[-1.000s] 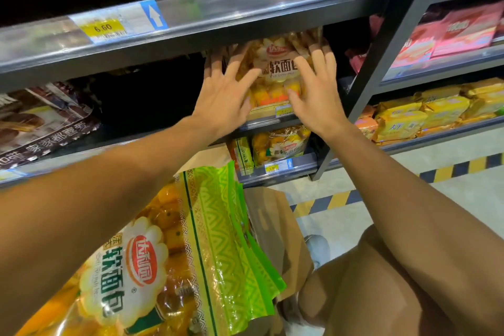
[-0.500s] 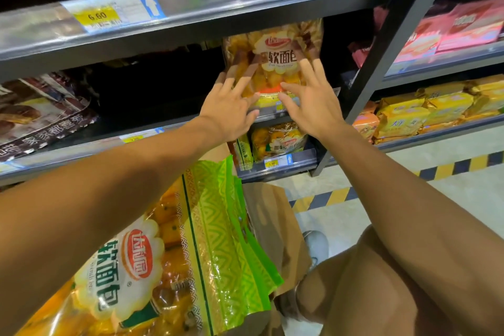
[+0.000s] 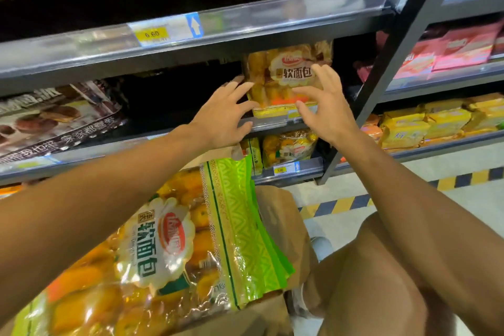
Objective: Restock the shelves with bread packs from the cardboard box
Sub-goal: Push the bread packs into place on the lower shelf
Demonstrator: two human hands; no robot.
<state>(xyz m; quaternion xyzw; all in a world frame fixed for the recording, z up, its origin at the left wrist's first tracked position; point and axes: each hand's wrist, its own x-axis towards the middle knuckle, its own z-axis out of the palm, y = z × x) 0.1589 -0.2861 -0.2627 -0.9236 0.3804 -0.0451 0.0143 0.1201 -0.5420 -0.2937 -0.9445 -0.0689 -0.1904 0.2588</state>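
bread pack (image 3: 286,76) upright on shelf (image 3: 272,125) | my left hand (image 3: 221,117), right hand (image 3: 324,109) spread, holding nothing | light, soft, slippery film; take by side edges, don't squeeze

Warm, bright store light w/ glare on the shelf rail (image 3: 245,27); shelf interiors deep in shadow. Slight motion blur, wide-angle bending at frame edges.

Grey shelving (image 3: 272,22) — striped floor (image 3: 463,180).
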